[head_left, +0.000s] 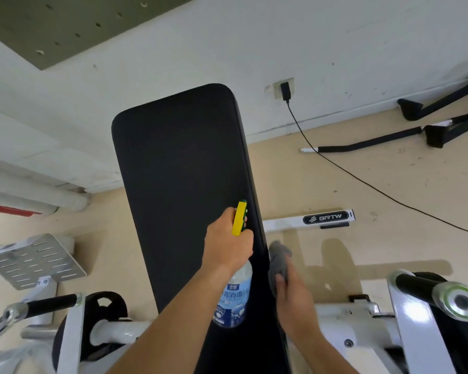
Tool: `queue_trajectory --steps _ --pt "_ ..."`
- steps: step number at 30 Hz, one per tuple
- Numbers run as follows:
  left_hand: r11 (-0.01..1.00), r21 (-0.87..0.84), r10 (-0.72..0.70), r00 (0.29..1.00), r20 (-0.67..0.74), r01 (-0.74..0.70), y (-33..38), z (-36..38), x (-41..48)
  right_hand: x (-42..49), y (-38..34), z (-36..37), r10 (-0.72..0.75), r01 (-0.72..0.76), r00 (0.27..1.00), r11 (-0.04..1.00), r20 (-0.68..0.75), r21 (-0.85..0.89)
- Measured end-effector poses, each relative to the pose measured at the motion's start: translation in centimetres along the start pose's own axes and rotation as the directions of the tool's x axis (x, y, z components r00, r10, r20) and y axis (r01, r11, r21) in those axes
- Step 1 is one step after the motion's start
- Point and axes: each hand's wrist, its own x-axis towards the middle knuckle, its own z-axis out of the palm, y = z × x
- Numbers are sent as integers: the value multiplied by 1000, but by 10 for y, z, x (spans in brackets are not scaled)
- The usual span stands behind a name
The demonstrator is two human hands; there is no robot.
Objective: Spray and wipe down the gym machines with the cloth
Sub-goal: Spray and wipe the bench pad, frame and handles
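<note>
Gripping the spray bottle (234,298), the left hand (226,247) hangs over the pad (179,163); right hand (292,292) clutches cloth (280,259).

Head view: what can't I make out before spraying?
Head view only.
Spray bottle: trigger and neck hidden by the left hand; label's fine print too small to read.
Grey cloth: lower part hidden inside the right hand.
Black pad: near end cut off by the bottom edge; wetness indiscernible on the dark surface.

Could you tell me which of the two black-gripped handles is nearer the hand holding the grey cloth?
The right-side handle with the silver end cap; the other handle lies across the black pad from that right hand.
</note>
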Motion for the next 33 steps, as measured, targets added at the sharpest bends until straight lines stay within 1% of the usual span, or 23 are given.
queue_trajectory --steps 2,4,6,7,9,10,11,13,15,16,17,18,20,21,22,23,24,25,27,28,30,33 --pt "999 -1 -36 999 34 36 -5 10 -6 7 -14 -25 32 -21 992 996 -125 86" --pt "996 31 -83 994 67 81 -11 19 -12 28 -42 -49 -7 35 981 989 -192 143" --pt "990 89 -114 990 85 107 -19 24 -18 61 -80 -63 -113 147 975 974 -193 170" --pt "988 99 -124 989 84 116 -25 26 -21 80 -98 -63 -177 205 968 967 -180 154" --pt "990 57 -135 989 64 132 -34 24 -27 114 -128 -48 -284 300 949 946 -138 119" --pt "990 18 -139 989 46 138 -37 21 -28 125 -137 -34 -307 318 946 942 -107 108" --pt "990 -26 -138 990 26 139 -39 15 -30 130 -141 -19 -307 314 948 945 -84 91" --pt "989 -87 -124 992 -21 121 -38 0 -29 125 -127 9 -288 295 951 954 -110 48" --pt "992 -97 -88 994 -72 81 -29 -17 -21 95 -90 25 -286 290 949 957 -133 9" --pt "994 -94 -65 994 -91 56 -24 -24 -15 74 -66 31 -271 271 957 963 -106 -16" --pt "996 -83 -37 994 -101 28 -20 -30 -8 50 -41 34 -225 222 973 974 -58 -54" --pt "998 -67 -5 995 -102 -2 -15 -33 -2 24 -19 36 -142 141 990 984 1 -106" --pt "998 -33 59 995 -85 -62 -6 -36 10 -20 13 35 70 -48 992 980 108 -195" --pt "996 -17 85 994 -74 -86 -2 -35 13 -29 15 32 137 -107 982 972 133 -208" --pt "995 -7 102 993 -63 -103 1 -34 16 -24 10 30 158 -131 979 972 126 -196" --pt "994 -2 111 992 -55 -111 3 -33 18 -10 -1 30 133 -120 988 983 85 -142" --pt "994 -8 109 993 -50 -110 3 -32 19 11 -17 30 73 -71 997 995 23 -64" --pt "995 -23 101 994 -52 -102 3 -31 20 36 -39 30 -13 13 999 1000 -43 0" --pt "996 -52 75 995 -62 -78 -2 -30 19 83 -84 28 -141 150 979 987 -148 49" --pt "996 -58 60 996 -64 -63 -6 -29 19 99 -99 29 -166 177 969 983 -185 45" --pt "998 -53 40 998 -53 -43 -12 -28 17 101 -101 35 -184 190 957 982 -222 7" --pt "998 -7 63 998 -27 -64 -19 -26 14 55 -55 48 -124 114 975 991 -182 -65"
